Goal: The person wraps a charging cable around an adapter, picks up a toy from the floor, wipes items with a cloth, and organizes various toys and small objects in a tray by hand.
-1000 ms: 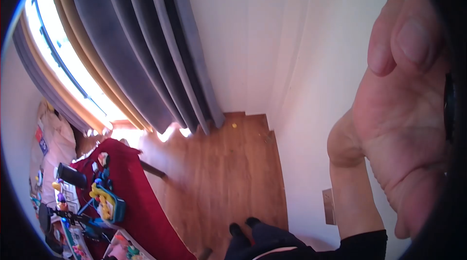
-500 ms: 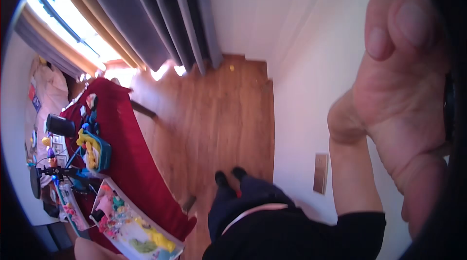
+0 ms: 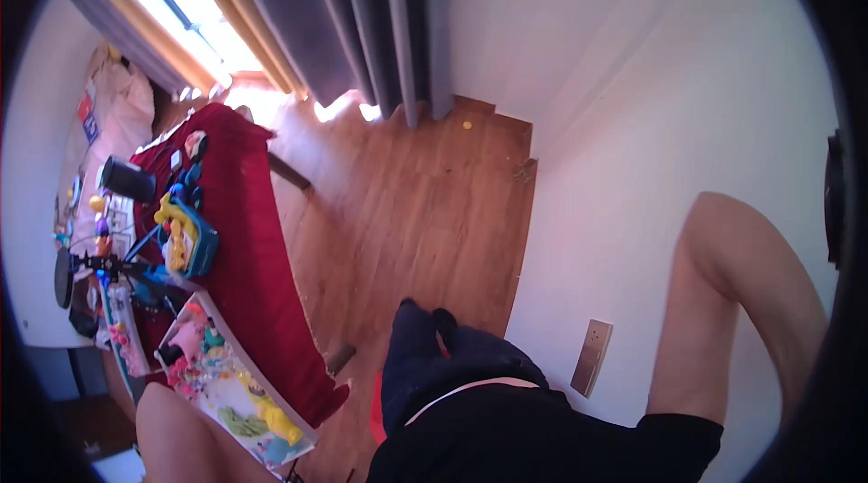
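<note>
Neither of my hands shows at this moment. My right arm (image 3: 701, 302) is raised and bent at the elbow beside the white wall, and its forearm runs out of view at the right edge. My left arm (image 3: 185, 433) shows only in part at the lower left, close to a white tray (image 3: 217, 320) of colourful small toys. Among the things in that tray are a yellow figure (image 3: 282, 420) and a green piece (image 3: 242, 422). What either hand holds or touches is hidden.
A table with a red cloth (image 3: 244, 239) stands at left, bearing a blue-and-yellow basket-like item (image 3: 201, 243), a dark cylinder (image 3: 127, 178) and a stand (image 3: 95, 263). Grey curtains (image 3: 316, 22) hang behind. A socket plate (image 3: 592, 358) is on the right wall (image 3: 597, 203).
The large hand close to the camera at right has gone out of view, leaving the bent arm. More of my left arm shows at the lower left. The whole view has shifted slightly.
</note>
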Action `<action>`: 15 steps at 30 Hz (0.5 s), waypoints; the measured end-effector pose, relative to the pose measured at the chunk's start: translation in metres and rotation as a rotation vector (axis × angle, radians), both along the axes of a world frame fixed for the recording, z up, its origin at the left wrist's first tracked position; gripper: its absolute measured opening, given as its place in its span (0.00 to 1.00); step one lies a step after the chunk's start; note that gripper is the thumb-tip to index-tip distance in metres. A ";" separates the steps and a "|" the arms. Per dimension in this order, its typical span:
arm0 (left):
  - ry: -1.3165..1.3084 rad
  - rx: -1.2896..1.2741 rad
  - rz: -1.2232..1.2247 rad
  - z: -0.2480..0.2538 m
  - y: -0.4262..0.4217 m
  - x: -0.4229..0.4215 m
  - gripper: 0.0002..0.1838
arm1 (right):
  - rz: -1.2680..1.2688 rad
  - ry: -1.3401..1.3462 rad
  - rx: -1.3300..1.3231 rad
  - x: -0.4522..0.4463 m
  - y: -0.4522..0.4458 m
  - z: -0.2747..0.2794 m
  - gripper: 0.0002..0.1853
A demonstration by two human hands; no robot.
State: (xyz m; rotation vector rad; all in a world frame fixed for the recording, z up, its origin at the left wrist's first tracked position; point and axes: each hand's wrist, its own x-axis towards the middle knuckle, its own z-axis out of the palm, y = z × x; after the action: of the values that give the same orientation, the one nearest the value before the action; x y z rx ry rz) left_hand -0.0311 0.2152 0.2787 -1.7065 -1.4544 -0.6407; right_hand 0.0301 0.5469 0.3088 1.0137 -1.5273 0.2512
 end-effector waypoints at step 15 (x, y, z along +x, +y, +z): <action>-0.012 -0.044 -0.016 -0.013 0.019 -0.120 0.07 | -0.101 0.170 0.258 -0.086 0.002 0.027 0.25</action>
State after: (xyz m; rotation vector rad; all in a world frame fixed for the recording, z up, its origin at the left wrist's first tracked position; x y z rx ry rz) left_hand -0.1508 0.2343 0.2655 -1.7525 -1.4742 -0.6328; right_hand -0.0558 0.5486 0.3358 1.1253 -1.4740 -0.1045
